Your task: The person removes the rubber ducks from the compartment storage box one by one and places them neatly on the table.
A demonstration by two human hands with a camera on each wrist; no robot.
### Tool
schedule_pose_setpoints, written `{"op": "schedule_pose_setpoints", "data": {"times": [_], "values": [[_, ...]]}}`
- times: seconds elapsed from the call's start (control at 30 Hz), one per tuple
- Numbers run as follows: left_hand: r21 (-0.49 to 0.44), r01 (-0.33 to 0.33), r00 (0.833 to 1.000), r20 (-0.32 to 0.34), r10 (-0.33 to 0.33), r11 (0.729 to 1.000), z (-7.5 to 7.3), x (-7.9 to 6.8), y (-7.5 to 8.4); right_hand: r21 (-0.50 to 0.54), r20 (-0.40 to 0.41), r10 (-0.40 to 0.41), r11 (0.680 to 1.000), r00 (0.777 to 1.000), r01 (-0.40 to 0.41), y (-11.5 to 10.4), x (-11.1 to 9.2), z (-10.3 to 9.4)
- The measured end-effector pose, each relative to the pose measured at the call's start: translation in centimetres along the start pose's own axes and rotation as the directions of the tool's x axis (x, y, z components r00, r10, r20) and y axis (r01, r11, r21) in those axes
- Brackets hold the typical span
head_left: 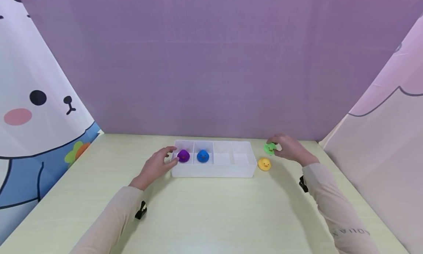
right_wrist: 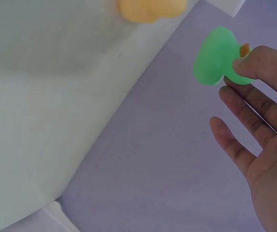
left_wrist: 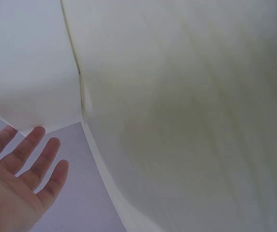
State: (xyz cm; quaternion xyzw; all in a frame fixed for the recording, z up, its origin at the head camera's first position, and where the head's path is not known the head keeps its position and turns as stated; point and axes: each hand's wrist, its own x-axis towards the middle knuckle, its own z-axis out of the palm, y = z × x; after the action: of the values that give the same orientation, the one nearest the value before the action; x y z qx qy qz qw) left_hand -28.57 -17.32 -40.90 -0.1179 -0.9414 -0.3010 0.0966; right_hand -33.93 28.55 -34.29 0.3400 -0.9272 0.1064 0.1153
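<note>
A white box (head_left: 211, 171) with a row of compartments stands near the back of the table. A purple rubber duck (head_left: 183, 156) sits in its leftmost compartment, a blue rubber duck (head_left: 203, 156) in the one beside it. My left hand (head_left: 155, 166) is at the box's left end, thumb by the front rim and fingers (left_wrist: 51, 154) extended along the end wall. Right of the box, my right hand (head_left: 291, 149) pinches a green rubber duck (right_wrist: 215, 58) between thumb and fingers. Just in front of it lies a yellow rubber duck (head_left: 264, 164), near the box's right end.
A purple cloth wall (head_left: 211, 63) rises directly behind the table (head_left: 211, 213). Printed cloths border it, with a cartoon animal (head_left: 49, 81) on the left one and a pale pattern (head_left: 390, 147) on the right one. The box's two right compartments hold nothing.
</note>
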Motion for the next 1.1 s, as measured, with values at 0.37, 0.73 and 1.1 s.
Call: {"op": "schedule_pose_setpoints", "data": {"times": [0.37, 0.73, 1.1], "values": [[-0.003, -0.010, 1.000, -0.010, 0.010, 1.000, 0.0, 0.0, 0.0, -0.001, 0.050, 0.088, 0.996, 0.995, -0.088, 1.4, -1.9, 1.1], [0.004, -0.016, 1.000, -0.012, 0.016, 1.000, 0.2, 0.0, -0.1, 0.020, 0.095, 0.119, 0.992, 0.988, -0.121, 2.1, -3.3, 2.7], [0.006, -0.011, 1.000, -0.008, 0.011, 1.000, 0.0, 0.0, -0.1, 0.034, 0.137, 0.151, 0.987, 0.979, -0.157, 2.1, -4.2, 3.5]]}}
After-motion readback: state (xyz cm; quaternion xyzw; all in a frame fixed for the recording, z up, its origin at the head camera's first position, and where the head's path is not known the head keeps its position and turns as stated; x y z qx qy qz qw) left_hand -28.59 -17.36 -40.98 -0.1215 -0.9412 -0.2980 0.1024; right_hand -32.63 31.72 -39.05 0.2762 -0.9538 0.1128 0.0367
